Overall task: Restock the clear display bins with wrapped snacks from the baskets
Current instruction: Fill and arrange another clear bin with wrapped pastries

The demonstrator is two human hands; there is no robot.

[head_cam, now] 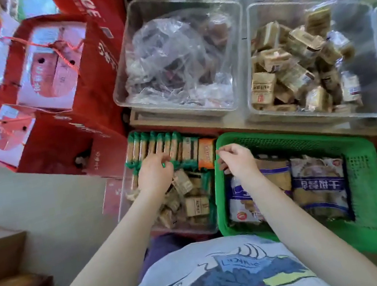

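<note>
hands point(154, 171) (two) over green-wrapped snacks point(157, 145), basket point(359, 163)

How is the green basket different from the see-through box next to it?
The green basket has holes in its walls; the see-through box has smooth clear walls. The basket holds big blue-and-white bags; the box holds small brown snacks and a row of green-edged packs. Both sit low, side by side.

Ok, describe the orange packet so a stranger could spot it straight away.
Find the green basket near the person. Left of it stands a clear bin with a row of green-edged packets along its far side. The orange packet ends that row on the right, beside the basket's rim, and is the only orange one.
</note>
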